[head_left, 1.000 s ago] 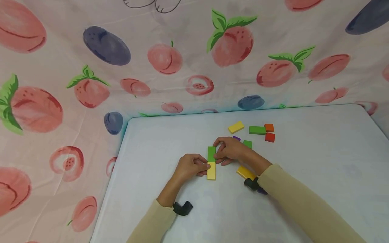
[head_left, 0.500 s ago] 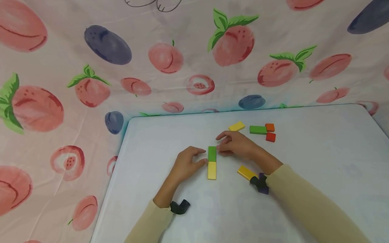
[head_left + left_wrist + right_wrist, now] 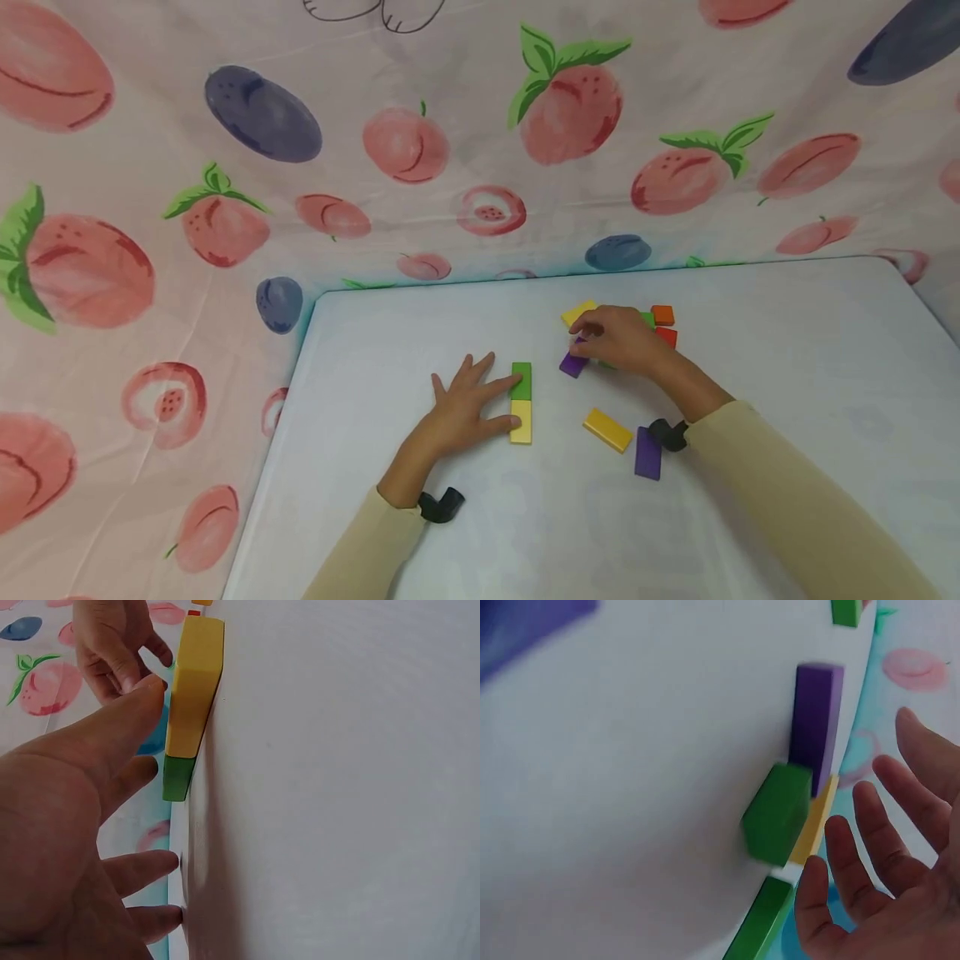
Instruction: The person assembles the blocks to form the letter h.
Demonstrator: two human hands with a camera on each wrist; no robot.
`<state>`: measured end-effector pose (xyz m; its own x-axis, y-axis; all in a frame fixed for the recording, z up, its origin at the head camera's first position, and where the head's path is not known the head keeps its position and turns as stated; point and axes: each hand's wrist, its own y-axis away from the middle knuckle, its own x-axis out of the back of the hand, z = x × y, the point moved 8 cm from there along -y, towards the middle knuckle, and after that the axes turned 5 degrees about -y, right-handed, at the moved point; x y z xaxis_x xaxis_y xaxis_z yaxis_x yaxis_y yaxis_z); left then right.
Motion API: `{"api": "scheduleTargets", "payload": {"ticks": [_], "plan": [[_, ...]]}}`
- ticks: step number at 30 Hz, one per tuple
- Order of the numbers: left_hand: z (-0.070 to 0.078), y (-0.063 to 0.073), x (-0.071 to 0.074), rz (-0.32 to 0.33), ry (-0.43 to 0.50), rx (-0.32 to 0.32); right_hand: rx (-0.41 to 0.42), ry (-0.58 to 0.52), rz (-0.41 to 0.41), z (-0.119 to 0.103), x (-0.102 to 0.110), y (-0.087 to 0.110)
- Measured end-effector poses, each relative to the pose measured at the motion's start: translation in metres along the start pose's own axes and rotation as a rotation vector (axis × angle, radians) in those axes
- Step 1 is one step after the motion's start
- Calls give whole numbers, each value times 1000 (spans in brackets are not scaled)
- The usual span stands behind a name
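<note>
My left hand (image 3: 453,417) lies with fingers spread, its index fingertip on a green block (image 3: 525,392) and its thumb tip at the light yellow block (image 3: 521,433). These two blocks stand end to end in one line. My right hand (image 3: 628,342) hovers over the far group of blocks, fingertips at the upper end of a purple block (image 3: 572,366). In the right wrist view its fingers are loosely bent beside that purple block (image 3: 816,724) and a small green block (image 3: 778,817), with nothing gripped. The head view shows the small green block mostly hidden under the hand.
A yellow block (image 3: 576,314), an orange block (image 3: 662,315) and a red block (image 3: 667,336) lie at the back. Nearer the front are a darker yellow block (image 3: 607,430) and another purple block (image 3: 648,455). Patterned fabric (image 3: 412,208) hangs behind the white table (image 3: 360,350).
My right hand has left the green block and moved right and back to the purple block. My left hand has let go of the yellow block and spread its fingers over the pair.
</note>
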<state>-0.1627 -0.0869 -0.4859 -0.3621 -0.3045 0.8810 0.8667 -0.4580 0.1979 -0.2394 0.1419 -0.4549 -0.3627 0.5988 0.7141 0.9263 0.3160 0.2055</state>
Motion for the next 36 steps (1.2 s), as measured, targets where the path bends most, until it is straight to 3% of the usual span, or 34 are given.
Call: {"api": "scheduleTargets", "payload": {"ticks": [7, 16, 28, 36], "plan": [[-3, 2, -3, -9, -1, -4, 39, 70, -39, 8, -2, -3], [-1, 2, -2, 1, -7, -11, 87, 53, -90, 14, -6, -7], [-1, 0, -3, -2, -15, -9, 19, 61, -148, 24, -9, -17], [-2, 0, -3, -14, -14, -2, 23, 52, -168, 27, -10, -19]]}}
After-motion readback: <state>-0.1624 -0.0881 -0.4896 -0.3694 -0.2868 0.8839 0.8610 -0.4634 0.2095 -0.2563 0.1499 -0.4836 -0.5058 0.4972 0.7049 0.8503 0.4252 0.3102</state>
